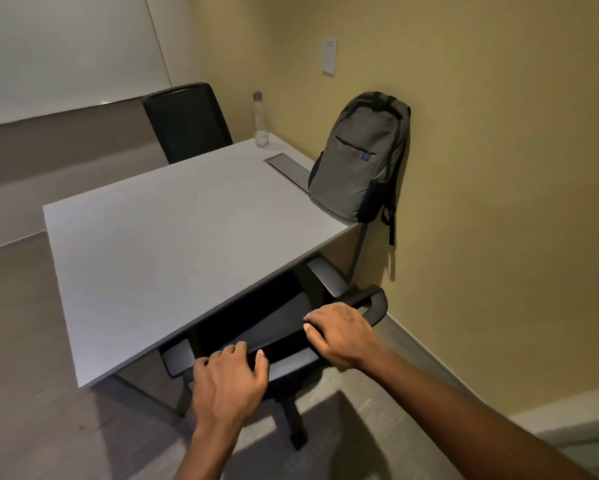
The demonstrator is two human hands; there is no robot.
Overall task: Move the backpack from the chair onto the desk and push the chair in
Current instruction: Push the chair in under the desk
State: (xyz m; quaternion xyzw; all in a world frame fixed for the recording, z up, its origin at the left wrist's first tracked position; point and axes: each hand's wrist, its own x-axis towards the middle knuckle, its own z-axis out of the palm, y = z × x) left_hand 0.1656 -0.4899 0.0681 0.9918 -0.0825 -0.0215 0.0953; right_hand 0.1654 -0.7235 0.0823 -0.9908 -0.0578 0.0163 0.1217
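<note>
A grey backpack (358, 157) stands upright on the far right corner of the white desk (173, 244), leaning against the yellow wall. A black office chair (291, 327) sits at the desk's near edge, its seat partly under the desktop. My left hand (230, 379) rests on the top of the chair's backrest, fingers curled over it. Further right on the same top edge is my right hand (343, 332), also gripping it.
A second black chair (187, 123) stands at the desk's far side. A clear water bottle (260, 121) stands near the desk's far corner, next to a cable hatch (287, 169). The yellow wall runs close along the right. A whiteboard hangs at the far left.
</note>
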